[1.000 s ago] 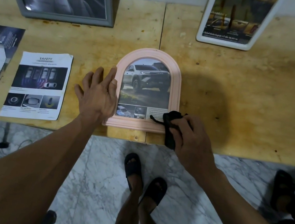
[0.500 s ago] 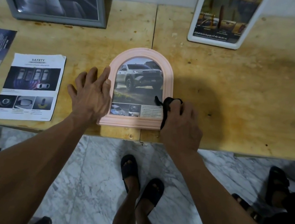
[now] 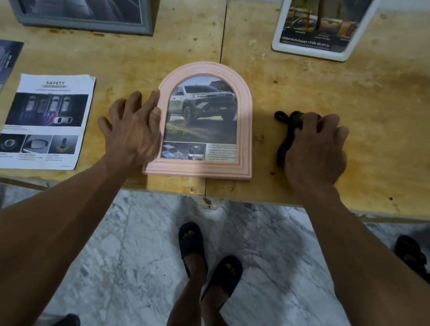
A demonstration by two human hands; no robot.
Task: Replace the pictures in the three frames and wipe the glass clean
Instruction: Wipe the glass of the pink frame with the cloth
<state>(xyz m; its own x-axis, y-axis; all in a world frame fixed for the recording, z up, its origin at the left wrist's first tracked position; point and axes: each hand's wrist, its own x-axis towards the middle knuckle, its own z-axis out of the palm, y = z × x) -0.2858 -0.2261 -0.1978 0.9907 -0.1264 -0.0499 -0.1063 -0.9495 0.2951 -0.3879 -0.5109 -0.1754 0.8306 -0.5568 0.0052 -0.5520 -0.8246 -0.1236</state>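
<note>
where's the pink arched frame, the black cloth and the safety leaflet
pink arched frame (image 3: 198, 170), head view, on its bottom rail.
black cloth (image 3: 283, 147), head view, on the strip showing left of the right hand.
safety leaflet (image 3: 53, 85), head view, on its white title band.

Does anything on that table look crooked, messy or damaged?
Mostly tidy. The pink arched frame lies slightly tilted, its bottom edge near the table's front edge. The wood is stained and blotchy. The SAFETY leaflet lies a little askew.

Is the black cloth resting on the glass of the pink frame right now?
No, the cloth lies on the table under the right hand, apart from the frame.
</note>
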